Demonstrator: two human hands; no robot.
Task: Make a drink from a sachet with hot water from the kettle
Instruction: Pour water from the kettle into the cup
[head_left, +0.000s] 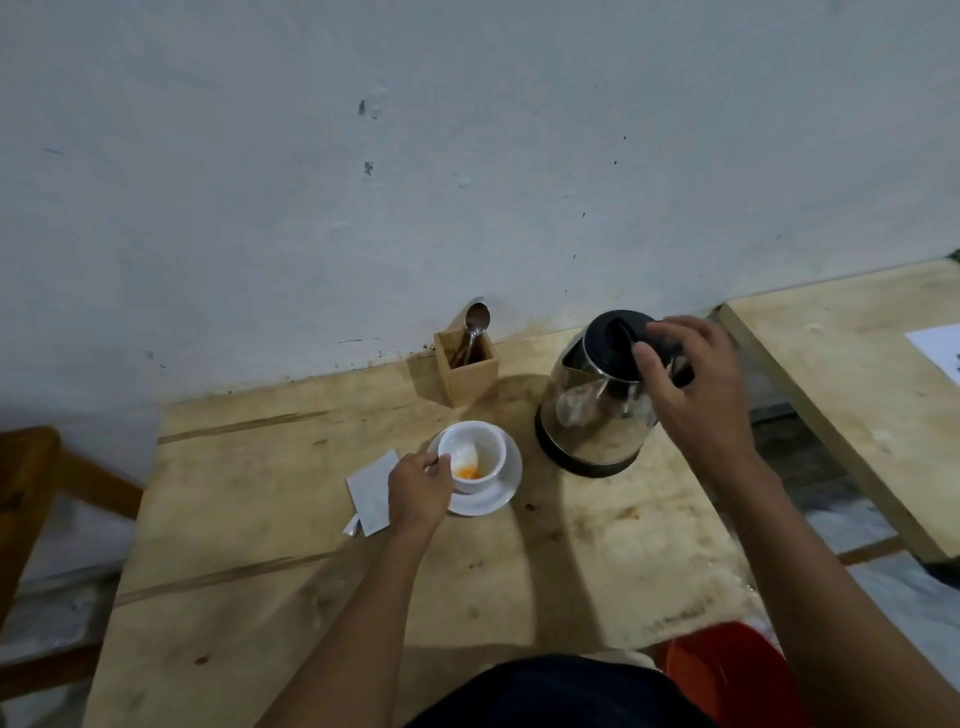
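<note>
A white cup (480, 452) stands on a white saucer (506, 488) at the table's middle, with orange powder (467, 472) at its bottom. My left hand (418, 488) holds the cup's left side at the rim. A steel kettle (597, 405) with a black lid stands on its black base to the right of the cup. My right hand (693, 384) is wrapped around the kettle's handle, which it mostly hides. A white torn sachet (369, 491) lies flat on the table just left of my left hand.
A small wooden holder (467, 371) with a metal spoon (475, 325) stands by the wall behind the cup. A second wooden table (857, 374) lies to the right across a gap. A wooden chair (31, 493) is at left, a red object (727, 670) near my lap.
</note>
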